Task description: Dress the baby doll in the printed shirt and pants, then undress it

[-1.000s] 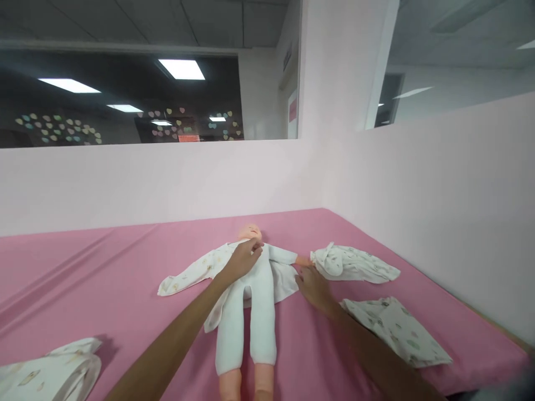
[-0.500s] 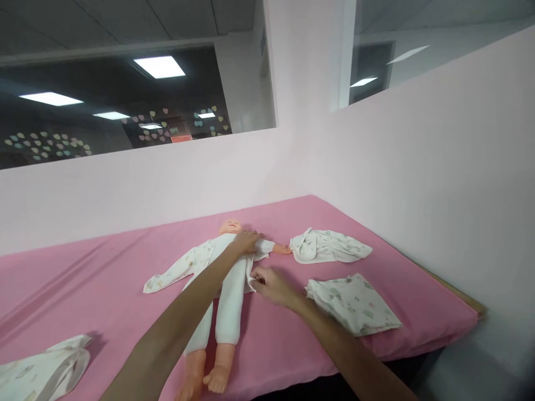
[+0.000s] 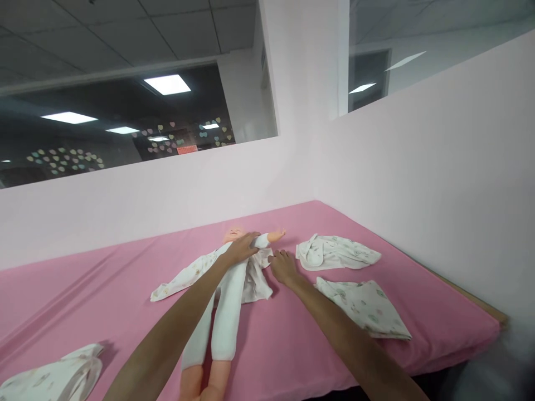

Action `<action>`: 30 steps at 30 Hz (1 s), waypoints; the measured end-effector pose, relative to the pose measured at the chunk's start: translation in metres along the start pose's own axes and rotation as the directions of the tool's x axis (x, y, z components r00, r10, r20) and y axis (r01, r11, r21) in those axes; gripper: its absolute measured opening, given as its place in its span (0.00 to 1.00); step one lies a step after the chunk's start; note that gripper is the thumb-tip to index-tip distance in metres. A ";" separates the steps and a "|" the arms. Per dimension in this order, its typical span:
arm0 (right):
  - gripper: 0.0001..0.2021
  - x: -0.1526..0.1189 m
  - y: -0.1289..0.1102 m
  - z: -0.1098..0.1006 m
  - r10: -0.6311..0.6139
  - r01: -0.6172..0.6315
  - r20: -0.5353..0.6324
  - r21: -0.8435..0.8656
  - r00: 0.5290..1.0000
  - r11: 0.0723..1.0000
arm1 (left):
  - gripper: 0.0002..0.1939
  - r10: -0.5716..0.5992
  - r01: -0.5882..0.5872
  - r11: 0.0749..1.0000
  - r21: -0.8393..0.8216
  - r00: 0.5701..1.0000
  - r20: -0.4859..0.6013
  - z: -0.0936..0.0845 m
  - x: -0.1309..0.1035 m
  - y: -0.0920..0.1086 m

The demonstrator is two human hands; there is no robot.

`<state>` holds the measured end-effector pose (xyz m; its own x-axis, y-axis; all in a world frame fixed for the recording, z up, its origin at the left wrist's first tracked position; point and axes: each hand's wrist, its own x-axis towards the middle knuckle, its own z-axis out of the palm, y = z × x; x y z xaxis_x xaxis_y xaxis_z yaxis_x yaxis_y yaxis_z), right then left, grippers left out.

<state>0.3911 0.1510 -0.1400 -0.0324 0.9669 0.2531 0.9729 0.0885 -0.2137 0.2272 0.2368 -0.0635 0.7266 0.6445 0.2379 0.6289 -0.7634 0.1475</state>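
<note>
The doll lies face up on the pink-covered bench, head toward the wall and legs toward the viewer. It wears a white suit, with a printed jacket spread partly beneath it; one jacket sleeve reaches out to the left. The left hand crosses the doll's chest and grasps its upper arm, fingers above and thumb below; the doll's forearm sticks out beyond, toward the right. The right hand has bent fingers at the jacket's edge; whether they pinch the cloth, I cannot tell. Just beyond the right hand lies a bundle, with a folded cloth nearer the viewer. Another garment lies at lower left.
</note>
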 end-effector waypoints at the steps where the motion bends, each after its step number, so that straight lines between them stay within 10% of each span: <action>1: 0.16 0.004 0.001 0.000 -0.027 0.027 -0.001 -0.020 1.000 0.999 | 0.29 0.004 -0.004 1.000 -0.009 1.000 -0.005 -0.002 -0.003 0.000; 7: 0.16 0.016 0.054 -0.027 -0.045 0.044 -0.014 -0.101 0.999 0.994 | 0.29 -0.013 0.013 0.999 -0.051 1.000 0.000 -0.008 -0.013 -0.004; 15: 0.17 0.030 0.120 -0.062 0.290 -0.292 -0.068 -0.019 0.955 0.956 | 0.26 -0.015 0.016 0.999 -0.034 0.999 0.031 -0.009 -0.008 -0.005; 23: 0.16 0.031 0.118 -0.044 0.487 -0.484 -0.047 0.051 0.872 0.873 | 0.25 -0.059 0.059 0.998 -0.004 0.998 0.034 -0.011 -0.016 -0.005; 30: 0.18 0.037 0.058 -0.026 0.293 -0.287 -0.116 0.069 0.949 0.955 | 0.24 -0.074 0.074 0.997 0.009 0.997 0.029 -0.003 -0.015 -0.001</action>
<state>0.4522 0.1853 -0.1183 0.2813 0.9157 0.2868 0.9229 -0.1763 -0.3422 0.2144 0.2278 -0.0641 0.6858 0.7001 0.1988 0.6831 -0.7135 0.1558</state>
